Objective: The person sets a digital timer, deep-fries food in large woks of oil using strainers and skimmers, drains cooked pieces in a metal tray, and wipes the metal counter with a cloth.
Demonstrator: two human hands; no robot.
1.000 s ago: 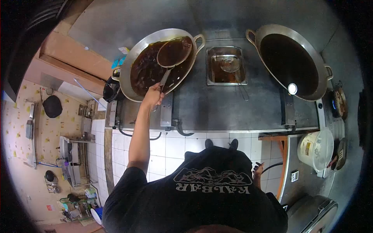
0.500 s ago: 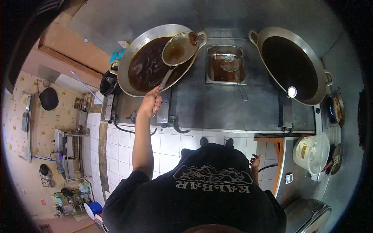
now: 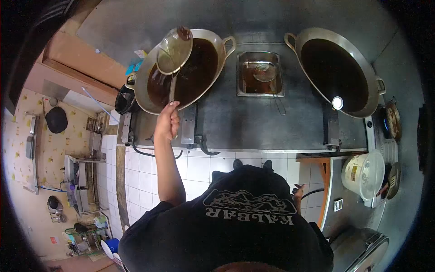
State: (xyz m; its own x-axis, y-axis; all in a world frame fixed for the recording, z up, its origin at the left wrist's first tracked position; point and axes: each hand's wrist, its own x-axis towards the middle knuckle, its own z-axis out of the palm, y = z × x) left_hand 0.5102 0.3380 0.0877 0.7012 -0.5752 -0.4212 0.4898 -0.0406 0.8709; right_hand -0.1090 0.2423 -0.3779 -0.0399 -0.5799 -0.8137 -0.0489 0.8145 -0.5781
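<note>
My left hand is closed around the handle of a round mesh strainer. The strainer is tilted above the far left side of the left wok, which holds dark brown liquid. A thin film of liquid and a dark bit near the far rim show on the mesh. At my right side, low beside the counter, my right hand hangs with its fingers apart and nothing in it.
A steel pan with brown liquid holds a second strainer. To the right stands another wok of dark liquid. A clear plastic tub is on the right side counter. Burner hoses run along the counter's front edge.
My left hand has moved the strainer leftward across the left wok and tilted it more steeply. My right hand stays low at my side. The view has shifted slightly.
</note>
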